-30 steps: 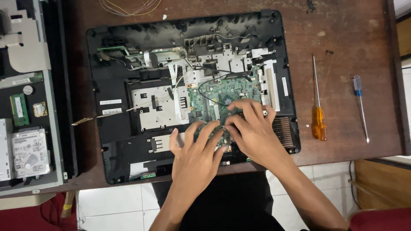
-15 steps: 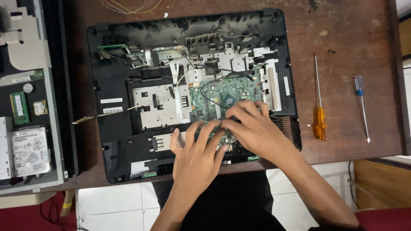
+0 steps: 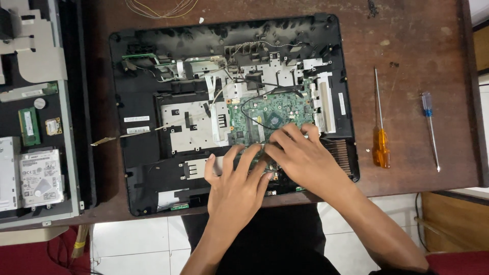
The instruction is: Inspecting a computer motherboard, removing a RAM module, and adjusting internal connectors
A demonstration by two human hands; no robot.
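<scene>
I see the open black plastic laptop shell (image 3: 137,102) holding a green circuit board (image 3: 265,114). My left hand (image 3: 237,186) and right hand (image 3: 305,158) press its near edge with spread fingers, hiding that edge.

The opened laptop shell of black plastic (image 3: 142,168) holds a green circuit board (image 3: 265,114) speckled with small dark chips and silver dots, with pale grey metal plates (image 3: 188,125) left of the board and black wires looping over it. White label strips (image 3: 136,125) mark the shell's left part. The worn wooden table (image 3: 417,46) is reddish brown with pale scuffs. Right of the shell lie a screwdriver with an orange translucent handle (image 3: 380,150) and a thin screwdriver with a blue handle (image 3: 427,104). Left of the shell, a silver-grey hard drive (image 3: 41,175) and a small green memory stick (image 3: 29,126).
</scene>
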